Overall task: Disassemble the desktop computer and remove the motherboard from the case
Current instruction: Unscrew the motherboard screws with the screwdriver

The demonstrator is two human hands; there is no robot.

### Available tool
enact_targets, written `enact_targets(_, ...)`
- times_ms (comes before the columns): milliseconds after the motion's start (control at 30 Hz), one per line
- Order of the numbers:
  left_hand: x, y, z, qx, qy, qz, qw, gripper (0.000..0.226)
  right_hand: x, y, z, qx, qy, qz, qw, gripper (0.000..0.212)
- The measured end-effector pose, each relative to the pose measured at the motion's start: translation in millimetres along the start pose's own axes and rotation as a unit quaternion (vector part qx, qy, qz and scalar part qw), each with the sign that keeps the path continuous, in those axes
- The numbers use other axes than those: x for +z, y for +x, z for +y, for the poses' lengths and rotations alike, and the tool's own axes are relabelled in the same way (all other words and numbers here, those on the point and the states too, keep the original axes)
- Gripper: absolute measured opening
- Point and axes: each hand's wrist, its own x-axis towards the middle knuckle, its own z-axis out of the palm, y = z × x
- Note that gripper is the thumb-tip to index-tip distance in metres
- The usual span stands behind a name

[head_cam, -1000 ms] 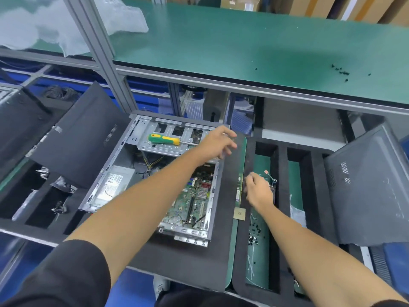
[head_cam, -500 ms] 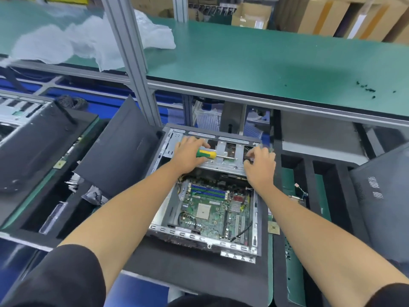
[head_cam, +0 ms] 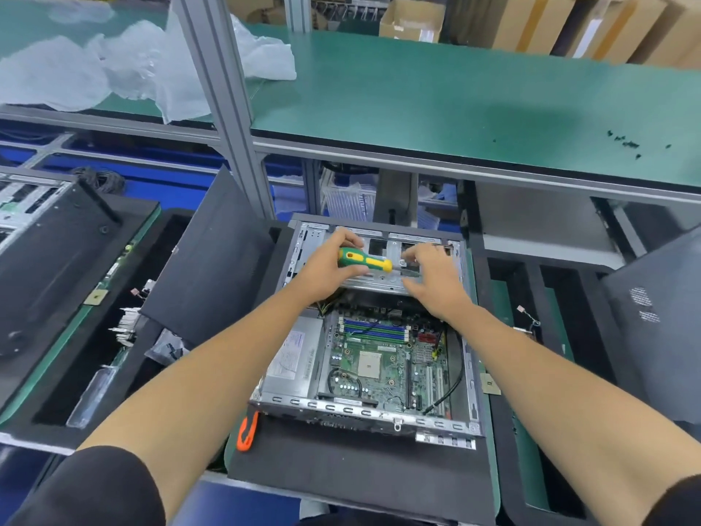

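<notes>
A: Where is your left hand (head_cam: 329, 268)?
B: It is at the far end of the case (head_cam: 470, 377); your fingers curl round the green and yellow screwdriver (head_cam: 365, 260); the tool lies sideways, with its tip to the right.

A: And your right hand (head_cam: 432, 279)?
B: It is just beside the left one; it rests on the metal bracket (head_cam: 379, 284) at the far end of the case; your fingers bend down by the tool's tip; you cannot tell if they pinch anything there.

A: Where is the board (head_cam: 383, 364)?
B: The green board lies flat inside the open case, near you; it has blue slots at its far side and a pale square in the middle; a black wire (head_cam: 449, 389) curves over its right side; a grey box (head_cam: 292, 364) sits in the case, touching the board's left edge.

A: What does the case sit on?
B: It sits on a black mat (head_cam: 341, 468) on the counter (head_cam: 489, 461); an orange tool (head_cam: 246, 430) lies on the mat, just by the case's near left corner.

A: What else is around you?
B: A black panel (head_cam: 220, 256) leans to the left of the case; another dark panel (head_cam: 660, 317) stands at the right; a green shelf (head_cam: 436, 104) runs above and behind the case; white plastic (head_cam: 95, 70) lies on its left part, and small black screws (head_cam: 626, 143) lie on its right part; brown boxes (head_cam: 531, 20) stand at the far back.
</notes>
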Motion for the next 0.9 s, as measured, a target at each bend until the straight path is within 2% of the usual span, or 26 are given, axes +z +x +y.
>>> enact_targets(133, -6.2, -3.4, 2.3, -0.006, -0.117, 0.014, 0.993, 0.047, 7.6, -0.7, -24.9, -0.005, 0.06, -0.054, 0.997, 0.043)
enact_targets(300, -5.5, -4.5, 11.0, 0.021, -0.148, -0.002, 0.989, 0.044, 6.1, 0.3, -35.2, 0.01, 0.035, -0.055, 0.998, 0.025)
enact_targets(533, 1.4, -3.9, 19.3, 0.023, -0.202, 0.006, 0.979, 0.038, 0.7, -2.2, -38.3, -0.03, 0.031, -0.138, 0.989, 0.014)
enact_targets(667, 9.7, -2.6, 27.2, 0.036, -0.16, -0.036, 0.986, 0.04, 8.6, -6.5, -44.3, 0.004, 0.036, -0.171, 0.985, 0.03)
enact_targets(700, 11.4, -4.3, 27.8, 0.041, -0.144, -0.048, 0.988, 0.038, 10.1, -8.0, -44.2, 0.01, 0.044, -0.173, 0.984, 0.028)
enact_targets(767, 14.0, -9.0, 26.1, 0.049, -0.095, -0.069, 0.992, 0.037, 11.5, -10.6, -41.8, 0.02, 0.055, -0.173, 0.983, 0.011)
enact_targets(900, 21.2, -17.3, 24.3, 0.053, -0.049, -0.07, 0.995, 0.04, 11.4, -14.3, -37.6, 0.028, 0.075, -0.179, 0.981, 0.019)
